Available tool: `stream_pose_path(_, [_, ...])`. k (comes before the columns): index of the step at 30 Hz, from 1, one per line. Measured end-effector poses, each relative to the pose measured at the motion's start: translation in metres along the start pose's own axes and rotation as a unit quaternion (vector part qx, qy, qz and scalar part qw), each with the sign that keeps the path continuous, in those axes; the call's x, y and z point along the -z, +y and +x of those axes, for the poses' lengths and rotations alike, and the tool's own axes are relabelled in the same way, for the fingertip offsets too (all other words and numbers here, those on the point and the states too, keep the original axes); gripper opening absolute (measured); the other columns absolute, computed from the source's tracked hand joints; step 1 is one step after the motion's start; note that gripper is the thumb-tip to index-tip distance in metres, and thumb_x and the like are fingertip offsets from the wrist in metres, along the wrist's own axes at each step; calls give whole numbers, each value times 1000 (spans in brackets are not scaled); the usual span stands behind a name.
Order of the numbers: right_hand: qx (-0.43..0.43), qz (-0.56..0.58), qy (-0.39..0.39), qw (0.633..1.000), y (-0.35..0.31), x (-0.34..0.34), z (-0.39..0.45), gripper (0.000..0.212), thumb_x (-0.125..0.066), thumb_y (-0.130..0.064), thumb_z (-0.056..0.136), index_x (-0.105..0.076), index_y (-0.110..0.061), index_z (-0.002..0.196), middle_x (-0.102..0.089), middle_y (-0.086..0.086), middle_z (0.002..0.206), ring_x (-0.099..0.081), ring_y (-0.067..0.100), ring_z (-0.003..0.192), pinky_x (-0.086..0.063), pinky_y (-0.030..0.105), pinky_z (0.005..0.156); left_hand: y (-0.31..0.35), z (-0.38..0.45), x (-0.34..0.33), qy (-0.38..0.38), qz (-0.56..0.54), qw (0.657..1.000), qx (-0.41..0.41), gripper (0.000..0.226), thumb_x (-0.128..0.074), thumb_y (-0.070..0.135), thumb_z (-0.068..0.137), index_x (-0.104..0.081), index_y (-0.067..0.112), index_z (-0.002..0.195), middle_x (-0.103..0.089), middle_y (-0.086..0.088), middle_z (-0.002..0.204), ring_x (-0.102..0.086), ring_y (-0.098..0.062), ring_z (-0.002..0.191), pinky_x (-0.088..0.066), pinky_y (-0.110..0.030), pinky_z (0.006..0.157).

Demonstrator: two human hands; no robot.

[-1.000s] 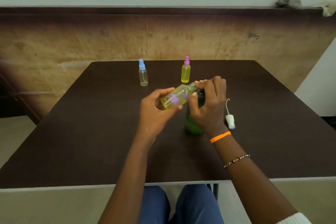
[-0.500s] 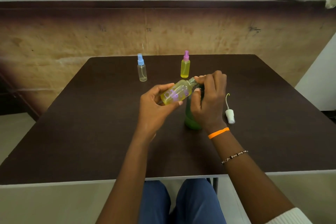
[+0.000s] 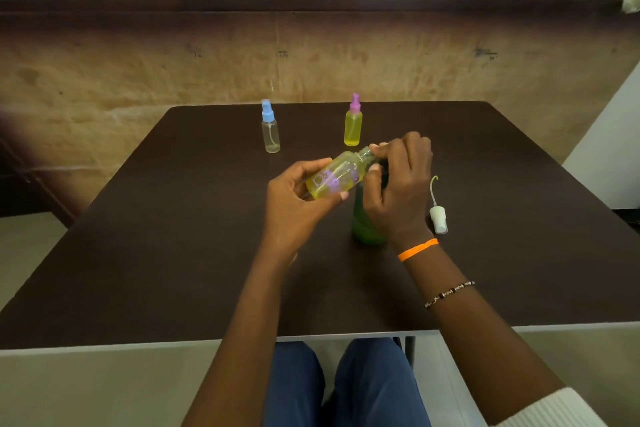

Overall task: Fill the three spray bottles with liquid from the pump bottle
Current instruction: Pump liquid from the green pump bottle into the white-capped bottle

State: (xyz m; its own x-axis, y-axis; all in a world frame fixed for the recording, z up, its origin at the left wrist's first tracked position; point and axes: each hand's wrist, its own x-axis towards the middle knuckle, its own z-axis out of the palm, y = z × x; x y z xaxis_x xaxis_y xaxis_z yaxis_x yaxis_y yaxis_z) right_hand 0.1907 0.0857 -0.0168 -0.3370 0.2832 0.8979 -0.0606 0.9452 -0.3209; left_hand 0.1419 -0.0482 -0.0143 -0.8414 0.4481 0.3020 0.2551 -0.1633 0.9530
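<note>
With the purple-capped spray bottle (image 3: 353, 126) full and the blue-capped clear spray bottle (image 3: 270, 131) seemingly empty, the left hand (image 3: 298, 208) grips a tilted, uncapped yellow-filled bottle (image 3: 337, 178) against the dark green pump bottle (image 3: 363, 225), whose top the right hand (image 3: 398, 191) clasps.

— What are the hands doing?
— The left hand (image 3: 298, 198) grips a yellow-filled bottle (image 3: 337, 177), tilted with its open neck toward the right. The right hand (image 3: 398, 184) curls around the top of a green bottle (image 3: 367, 229) standing on the table (image 3: 173, 236), its fingertips (image 3: 381, 148) at the tilted bottle's neck.
— And near the far edge?
— Two spray bottles stand upright there: a clear one with a blue cap (image 3: 270, 130) on the left, and a yellow-filled one with a purple cap (image 3: 353, 121) on the right, well apart.
— Anything else?
— A white sprayer head with its tube (image 3: 438, 215) lies just right of the right hand. That wrist wears an orange band (image 3: 417, 249) and a beaded bracelet (image 3: 448, 294).
</note>
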Motion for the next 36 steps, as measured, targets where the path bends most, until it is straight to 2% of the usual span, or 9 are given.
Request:
stream_pose_path(11, [-16, -6, 25, 1000, -3, -3, 1, 15, -45, -7, 76, -55, 3, 72, -49, 17, 74, -41, 28, 71, -34, 42, 62, 2, 1, -2, 8, -6, 1000, -1, 46, -78, -7, 67, -64, 16, 105, -70, 6, 98, -68, -4, 91, -54, -18, 77])
stream_pose_path(17, [-19, 4, 22, 1000, -8, 0, 12, 15, -44, -10, 77, -54, 0, 71, -47, 15, 74, -42, 29, 71, -35, 42, 62, 4, 2, -4, 10, -21, 1000, 2, 46, -76, -9, 68, -64, 9, 107, -70, 3, 97, -67, -5, 90, -55, -20, 80])
stream_pose_path(27, [-4, 5, 17, 1000, -1, -2, 4, 17, -45, -10, 68, -55, 3, 72, -47, 18, 73, -38, 27, 70, -33, 40, 60, -1, 1, -5, 14, -26, 1000, -1, 45, -78, -7, 67, -66, 17, 102, -71, 5, 97, -68, -6, 91, -53, -18, 76])
stream_pose_path(36, [-14, 31, 10, 999, -10, 6, 7, 18, -45, -11, 73, -56, 1, 77, -47, 16, 77, -40, 26, 74, -38, 45, 61, 2, 0, -3, 9, -35, 999, -1, 45, -78, -6, 67, -65, 21, 101, -71, 5, 98, -68, -7, 93, -54, -21, 79])
